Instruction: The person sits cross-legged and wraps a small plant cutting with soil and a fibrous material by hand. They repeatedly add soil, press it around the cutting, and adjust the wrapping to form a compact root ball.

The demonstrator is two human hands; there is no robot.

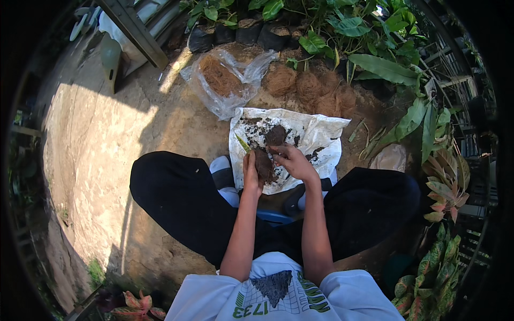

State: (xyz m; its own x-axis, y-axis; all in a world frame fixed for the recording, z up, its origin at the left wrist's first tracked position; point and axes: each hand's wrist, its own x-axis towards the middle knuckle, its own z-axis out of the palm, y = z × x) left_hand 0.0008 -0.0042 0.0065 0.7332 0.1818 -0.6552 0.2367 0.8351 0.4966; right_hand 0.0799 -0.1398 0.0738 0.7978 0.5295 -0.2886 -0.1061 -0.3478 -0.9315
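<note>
My left hand (pixel 251 174) grips the side of a dark brown ball (pixel 264 165), apparently soil wrapped in coconut fibre. A pointed green leaf with yellow edges (pixel 242 143) rises beside the thumb of that hand. At the ball's right side is my right hand (pixel 296 162), its fingers bent close to the surface; whether they pinch something thin is too small to tell. Just beyond the hands, a dark clump of soil (pixel 276 135) rests on a white plastic sheet (pixel 327 130). Dark crumbs of soil are scattered over the sheet.
Beyond the sheet, a clear plastic bag (pixel 251 76) holds loose coconut fibre (pixel 220 76). Several fibre balls (pixel 280 80) sit to its right. Black bags of potted plants (pixel 249 32) line the back. A crumpled bag (pixel 389 157) lies near my right knee, and leafy plants (pixel 445 184) flank the right.
</note>
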